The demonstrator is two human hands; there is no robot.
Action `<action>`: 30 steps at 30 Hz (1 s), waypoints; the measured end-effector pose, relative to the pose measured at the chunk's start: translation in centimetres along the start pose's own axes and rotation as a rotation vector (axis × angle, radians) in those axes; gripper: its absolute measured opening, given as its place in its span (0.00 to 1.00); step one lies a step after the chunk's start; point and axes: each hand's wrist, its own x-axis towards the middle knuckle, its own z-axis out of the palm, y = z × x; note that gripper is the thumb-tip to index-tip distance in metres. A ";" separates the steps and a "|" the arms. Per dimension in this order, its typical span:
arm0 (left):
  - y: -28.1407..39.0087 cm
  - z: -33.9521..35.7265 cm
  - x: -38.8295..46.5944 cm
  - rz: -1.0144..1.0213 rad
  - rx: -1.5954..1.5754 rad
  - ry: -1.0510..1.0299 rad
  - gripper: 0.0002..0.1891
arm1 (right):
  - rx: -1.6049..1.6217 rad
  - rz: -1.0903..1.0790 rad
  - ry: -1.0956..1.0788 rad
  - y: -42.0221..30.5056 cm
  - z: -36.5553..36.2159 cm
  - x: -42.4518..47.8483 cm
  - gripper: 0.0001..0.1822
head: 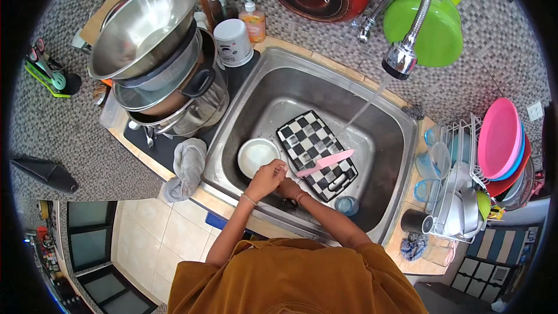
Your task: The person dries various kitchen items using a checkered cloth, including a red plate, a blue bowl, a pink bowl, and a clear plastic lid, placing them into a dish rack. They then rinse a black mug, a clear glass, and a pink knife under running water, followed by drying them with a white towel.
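My left hand (267,179) and my right hand (290,188) meet over the near side of the steel sink (383,174). The left fingers are pinched together beside a pale round bowl (259,155); whether something small sits in them is too unclear to tell. The right fingers are partly hidden behind the left hand. Right of my hands, a black-and-white checkered cutting board (309,139) lies on the sink floor. A pink knife (327,161) rests across it, handle toward my hands. A bluish glass (347,205) is by the board's near end. Water runs from the faucet (399,60).
Stacked pots and a large steel bowl (148,30) stand left of the sink, near a grey cloth (186,168). A soap bottle (253,19) and white tub (233,42) are behind. On the right are a loaded dish rack (462,135), glasses and a dark mug (417,221).
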 end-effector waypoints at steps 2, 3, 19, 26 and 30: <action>0.4 -0.9 -0.7 -0.003 -0.136 0.054 0.11 | 0.105 0.086 0.151 -1.0 -0.2 -1.2 0.30; 0.0 -0.9 -1.1 -0.005 -0.222 0.090 0.10 | 0.103 0.175 0.233 -4.2 -2.6 -3.5 0.24; 1.7 2.7 -1.0 -0.058 -0.588 0.037 0.09 | 0.021 0.224 0.948 -7.7 -17.2 -19.8 0.13; 1.1 4.8 -0.3 -0.051 -0.621 -0.035 0.08 | 1.375 0.095 0.538 -6.3 -18.7 -21.3 0.16; 1.8 5.3 -0.4 -0.103 -0.608 -0.069 0.08 | 1.919 -0.153 0.225 -4.1 -18.2 -21.3 0.23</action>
